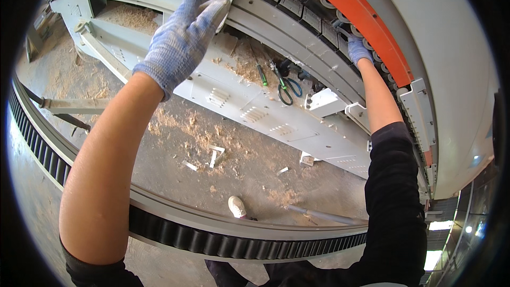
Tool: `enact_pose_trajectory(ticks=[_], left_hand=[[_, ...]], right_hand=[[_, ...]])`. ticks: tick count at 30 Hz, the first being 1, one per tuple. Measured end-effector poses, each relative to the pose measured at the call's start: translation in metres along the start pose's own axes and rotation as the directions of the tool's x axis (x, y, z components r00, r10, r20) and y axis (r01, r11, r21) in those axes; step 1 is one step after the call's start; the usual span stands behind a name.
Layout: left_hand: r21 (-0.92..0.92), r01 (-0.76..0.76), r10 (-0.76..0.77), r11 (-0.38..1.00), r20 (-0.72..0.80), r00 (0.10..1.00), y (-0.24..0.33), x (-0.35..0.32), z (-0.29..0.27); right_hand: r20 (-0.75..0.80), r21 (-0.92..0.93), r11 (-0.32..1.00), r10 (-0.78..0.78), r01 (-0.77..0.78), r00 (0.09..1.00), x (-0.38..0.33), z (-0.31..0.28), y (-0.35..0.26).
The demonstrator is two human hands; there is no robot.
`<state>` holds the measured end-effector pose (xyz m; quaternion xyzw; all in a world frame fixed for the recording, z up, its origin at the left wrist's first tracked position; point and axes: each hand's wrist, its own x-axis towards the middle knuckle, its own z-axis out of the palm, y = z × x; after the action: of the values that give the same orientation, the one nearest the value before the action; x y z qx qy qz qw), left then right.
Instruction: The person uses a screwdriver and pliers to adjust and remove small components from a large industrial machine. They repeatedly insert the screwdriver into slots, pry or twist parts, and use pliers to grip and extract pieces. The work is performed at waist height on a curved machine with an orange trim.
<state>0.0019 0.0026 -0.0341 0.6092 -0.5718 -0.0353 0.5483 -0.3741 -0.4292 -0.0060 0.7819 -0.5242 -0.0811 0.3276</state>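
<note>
- Here, a head-worn view looks down over a long industrial machine whose pale grey metal frame [249, 109] runs diagonally from far left to near right
- Along the far side of the frame lies a track of dark ribbed conveyor segments [297, 16], and beyond it an orange guard rail [366, 21] follows the same long diagonal
- The left hand [183, 40], in a blue-grey knitted glove, reaches up and far, fingers together and curled over the upper edge of the frame where it meets the track; it appears to press or grip that edge, though what lies under the fingertips is hidden
- The right hand [358, 50], also gloved, is stretched further away to the right, resting against the conveyor segments just below the orange guard rail; it is small in view and whether the fingers pinch anything cannot be told
- Both hands sit on the same line of track, well apart, left hand nearer the camera
- Between them, on a ledge dusted with sawdust, lie a green-handled screwdriver [262, 74] and scissors [285, 89] with green and blue handles, nearer the right hand
- Below, the sawdust-strewn floor [186, 143] shows small white offcuts and the toe of a white shoe [237, 207]
- A second black ribbed belt [212, 236] curves across the near edge
</note>
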Motion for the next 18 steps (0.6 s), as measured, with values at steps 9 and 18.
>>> enact_pose_trajectory(ticks=[9,18], left_hand=[[-0.196,0.246,-0.238,0.949,0.063,0.969,0.024,0.0,-0.005],[-0.049,-0.032,0.037,0.998,0.107,0.994,0.009,0.001,-0.007]], right_hand=[[0.012,-0.278,0.96,-0.015,0.018,1.0,-0.004,-0.011,-0.013],[-0.334,0.321,0.944,0.034,0.08,0.942,0.014,0.036,0.003]])
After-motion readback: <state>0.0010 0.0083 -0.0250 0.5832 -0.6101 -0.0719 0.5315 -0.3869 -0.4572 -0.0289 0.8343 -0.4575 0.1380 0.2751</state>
